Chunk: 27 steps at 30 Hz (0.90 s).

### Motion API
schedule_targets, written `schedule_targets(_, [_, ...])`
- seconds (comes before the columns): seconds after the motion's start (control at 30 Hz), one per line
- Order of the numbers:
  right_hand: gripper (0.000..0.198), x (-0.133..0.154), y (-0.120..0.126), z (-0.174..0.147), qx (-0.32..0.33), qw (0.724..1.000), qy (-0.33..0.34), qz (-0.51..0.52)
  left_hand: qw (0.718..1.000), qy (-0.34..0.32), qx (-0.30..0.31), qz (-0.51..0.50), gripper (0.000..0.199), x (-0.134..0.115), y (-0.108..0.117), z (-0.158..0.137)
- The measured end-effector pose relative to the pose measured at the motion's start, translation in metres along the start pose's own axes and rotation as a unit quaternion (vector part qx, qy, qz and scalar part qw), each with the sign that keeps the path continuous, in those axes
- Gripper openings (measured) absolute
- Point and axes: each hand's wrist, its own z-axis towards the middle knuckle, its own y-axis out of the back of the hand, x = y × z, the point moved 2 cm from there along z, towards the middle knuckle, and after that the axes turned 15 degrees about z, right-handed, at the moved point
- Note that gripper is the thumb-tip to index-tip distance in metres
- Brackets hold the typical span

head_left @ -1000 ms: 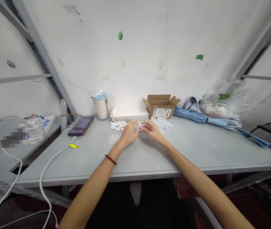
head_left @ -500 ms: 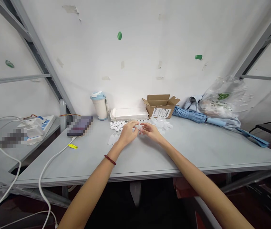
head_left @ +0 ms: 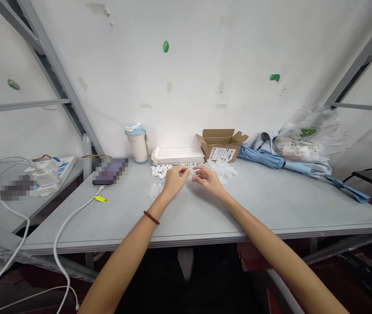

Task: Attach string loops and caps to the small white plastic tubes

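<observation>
My left hand [head_left: 176,178] is closed in a pinch over the middle of the desk; whatever sits between its fingertips is too small to make out. Just to its right, my right hand [head_left: 208,179] has thumb and fingers closed around a small translucent plastic piece [head_left: 192,173]. The fingertips of both hands are close together. Behind my left hand lies a cluster of small white caps [head_left: 160,171]. Several flat translucent pieces [head_left: 155,189] rest beside my left wrist. More clear plastic pieces [head_left: 224,169] are heaped beyond my right hand.
At the back stand a tumbler [head_left: 137,144], a white lidded box [head_left: 177,155] and an open cardboard box [head_left: 221,146]. A folded blue umbrella [head_left: 264,157] and a plastic bag [head_left: 307,135] lie right. A phone [head_left: 110,171] with a white cable [head_left: 71,218] is left.
My left hand's fingers have drawn together into a tighter pinch and shifted slightly left, away from the piece in my right hand. My right hand stays nearly where it was.
</observation>
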Motion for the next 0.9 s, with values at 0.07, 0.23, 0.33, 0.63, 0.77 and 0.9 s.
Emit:
schedule_targets(0.07, [0.034,0.002,-0.002,-0.001,-0.007,0.998,0.042,-0.048,1.000,0.008,0.016,-0.015,0.017,-0.001,0.002,0.000])
schedule_targets(0.23, [0.030,0.004,-0.005,-0.003,-0.022,0.984,0.123,-0.125,0.995,0.034,0.037,-0.090,0.022,0.000,0.004,0.000])
schedule_targets(0.33, [0.033,0.004,-0.006,-0.004,-0.029,0.983,0.125,-0.131,0.979,0.074,0.080,-0.175,0.026,0.003,0.002,0.001])
schedule_targets(0.63, [0.027,0.001,-0.009,-0.005,-0.020,0.983,0.111,-0.144,0.929,0.131,0.188,-0.290,0.028,0.006,0.001,0.000])
schedule_targets(0.77, [0.028,0.003,-0.011,-0.004,-0.026,0.986,0.105,-0.130,0.931,0.135,0.181,-0.286,0.027,0.005,0.000,0.000])
schedule_targets(0.9, [0.028,0.004,-0.012,-0.004,-0.044,0.989,0.084,-0.117,0.943,0.111,0.172,-0.263,0.025,0.002,-0.001,0.000])
